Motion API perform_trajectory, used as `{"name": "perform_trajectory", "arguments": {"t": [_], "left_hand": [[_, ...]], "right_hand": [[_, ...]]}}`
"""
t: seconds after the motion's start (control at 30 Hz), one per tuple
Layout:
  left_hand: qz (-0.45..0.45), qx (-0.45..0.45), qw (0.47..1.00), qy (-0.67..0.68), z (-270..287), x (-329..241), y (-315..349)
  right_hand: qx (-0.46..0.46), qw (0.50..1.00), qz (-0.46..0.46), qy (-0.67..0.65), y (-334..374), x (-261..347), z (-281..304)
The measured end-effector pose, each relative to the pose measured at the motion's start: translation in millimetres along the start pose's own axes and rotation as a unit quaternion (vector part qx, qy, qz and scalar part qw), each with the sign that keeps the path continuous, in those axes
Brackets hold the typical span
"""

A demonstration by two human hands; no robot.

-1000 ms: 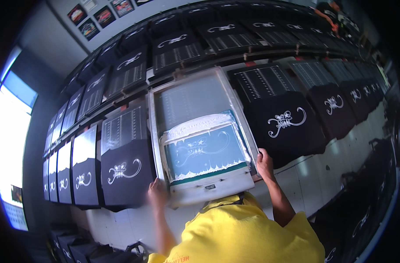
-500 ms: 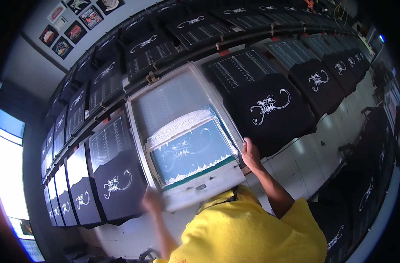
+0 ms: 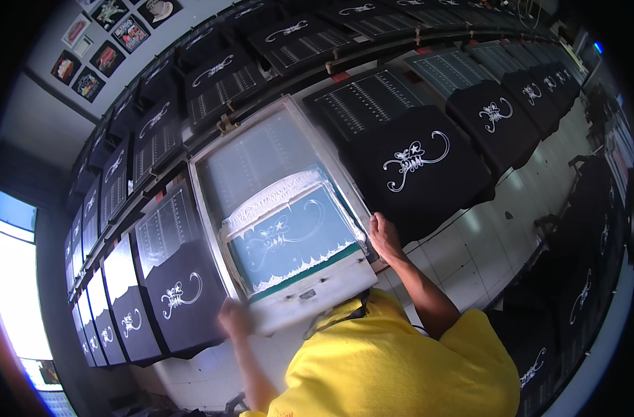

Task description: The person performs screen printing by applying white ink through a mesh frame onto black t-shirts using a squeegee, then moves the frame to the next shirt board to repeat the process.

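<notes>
1. Head view: the screen frame (image 3: pixel 317 288) lies between your two hands and ahead of them, its lower rail (image 3: pixel 341 274) nearest your yellow shirt (image 3: pixel 400 354). Resting or lifted: cannot tell.
2. Your right hand (image 3: pixel 385 235) is curled around the right rail (image 3: pixel 327 163), near its lower end. Your left hand (image 3: pixel 232 317) is blurred at the lower left corner; cannot tell whether its fingers grip.
3. Handling (judgement): frame probably stiff, moderately heavy, awkward one-handed. Mesh (image 3: pixel 244 160) probably taut, easily damaged by a poke. Ink on your fingers would make the rails slippery.
4. Hold (judgement): take the right rail and left rail (image 3: pixel 216 229) opposite each other, fingers clear of the mesh.
5. Contents: frame serves as a shallow tray. White ink (image 3: pixel 275 197) lies in a thick band ahead of both hands, with a ragged edge nearer you. Tilting might make it creep.
6. Neighbours: one printed black shirt (image 3: pixel 428 187) beyond your right hand, another black shirt (image 3: pixel 188 267) beyond your left.
</notes>
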State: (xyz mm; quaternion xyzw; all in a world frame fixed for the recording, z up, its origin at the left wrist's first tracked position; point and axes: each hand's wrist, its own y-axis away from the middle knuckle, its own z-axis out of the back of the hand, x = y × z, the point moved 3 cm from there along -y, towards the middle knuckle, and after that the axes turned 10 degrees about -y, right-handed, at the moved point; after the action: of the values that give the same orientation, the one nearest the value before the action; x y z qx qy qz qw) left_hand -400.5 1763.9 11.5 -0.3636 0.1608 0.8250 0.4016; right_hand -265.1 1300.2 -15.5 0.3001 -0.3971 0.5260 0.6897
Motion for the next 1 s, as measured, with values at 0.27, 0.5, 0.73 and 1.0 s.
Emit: {"name": "perform_trajectory", "arguments": {"t": [0.27, 0.5, 0.73, 1.0], "left_hand": [[-0.12, -0.078, 0.986, -0.09, 5, -14, 3], [0.006, 0.005, 1.0, -0.013, 37, -27, 19], [0.097, -0.075, 0.992, 0.005, 113, 18, 52], [0.179, -0.219, 0.951, 0.127, 201, 78, 140]], "right_hand": [[0.008, 1.0, 0.003, -0.015, -6, -7, 2], [0.017, 0.997, 0.007, -0.068, -3, 5, 9], [0.05, 0.984, 0.069, -0.158, 30, 54, -36], [0.142, 0.956, 0.191, -0.171, 86, 108, -124]]}}
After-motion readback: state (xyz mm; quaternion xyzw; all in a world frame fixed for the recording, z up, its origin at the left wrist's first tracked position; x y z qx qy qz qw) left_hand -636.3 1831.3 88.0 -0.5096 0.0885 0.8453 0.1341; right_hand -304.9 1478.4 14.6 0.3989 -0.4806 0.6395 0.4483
